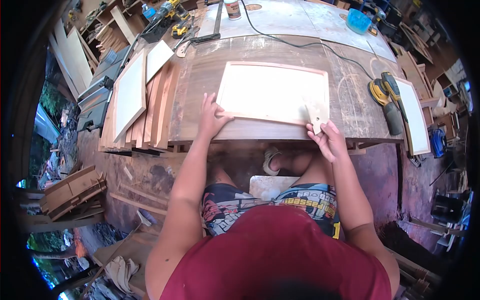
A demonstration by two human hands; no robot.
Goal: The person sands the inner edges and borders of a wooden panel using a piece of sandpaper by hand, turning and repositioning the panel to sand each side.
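Observation:
A white panel with a thin wooden frame [274, 92] lies flat on the brown workbench in front of me. At its near left corner is my left hand [213, 116], thumb along the front edge and a bent finger against the side, the other fingers pointing up. My right hand [329, 140] pinches a pale piece of sandpaper [317, 116] with a dark hole in it, over the near right corner of the frame. The paper covers that corner. Its underside is hidden.
Framed panels [131, 95] lie on stacked wooden boards at the left. A yellow sander [385, 95] rests at the right beside another framed panel [414, 117]. A black cord [305, 45] crosses the back, near a glue bottle [232, 10], a clamp [216, 25] and a blue bowl [358, 21].

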